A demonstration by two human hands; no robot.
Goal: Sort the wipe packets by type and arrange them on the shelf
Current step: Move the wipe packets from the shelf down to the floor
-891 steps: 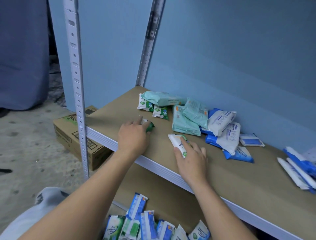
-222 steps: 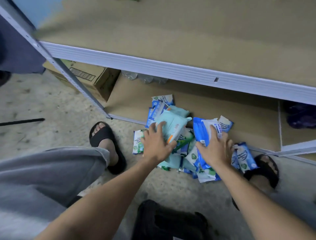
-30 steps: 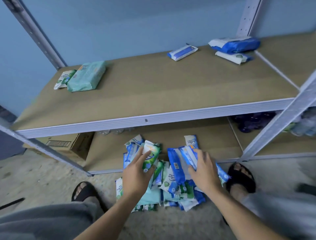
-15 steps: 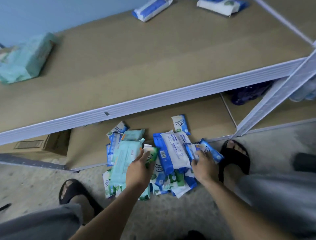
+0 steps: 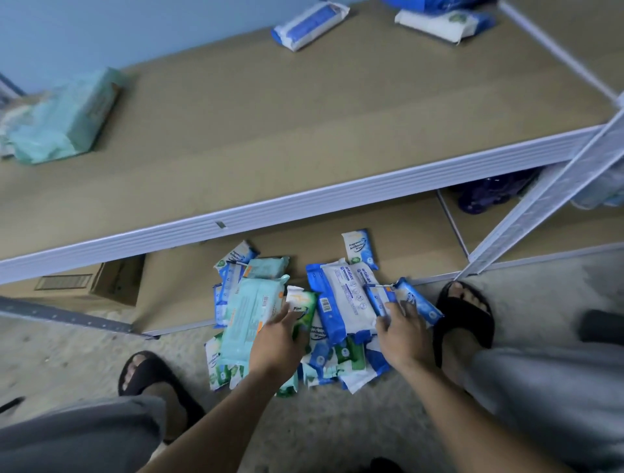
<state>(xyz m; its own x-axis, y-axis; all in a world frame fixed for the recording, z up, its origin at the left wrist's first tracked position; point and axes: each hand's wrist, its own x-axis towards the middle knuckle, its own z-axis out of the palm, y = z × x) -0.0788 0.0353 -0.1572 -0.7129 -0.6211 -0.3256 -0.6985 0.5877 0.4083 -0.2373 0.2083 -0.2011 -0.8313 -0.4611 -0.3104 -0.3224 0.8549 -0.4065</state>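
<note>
The left hand (image 5: 278,337) covers the lower half of the small green packet (image 5: 302,302) it grips, the right hand (image 5: 401,334) hides the lower end of the narrow blue packet (image 5: 380,297) it pinches, and the low packets of the pile (image 5: 337,358) are buried. The top edge cuts 1 blue packet (image 5: 429,2) on the shelf (image 5: 304,135), and the mint pack (image 5: 64,118) at left is blurred.

Shelf board (image 5: 304,135) showing tan w/ white edge; floor pile pkts (image 5: 344,300) mixing blue, white, mint & green; sandals (image 5: 466,314) looking black, wall (image 5: 101,30) pale-blue.
</note>
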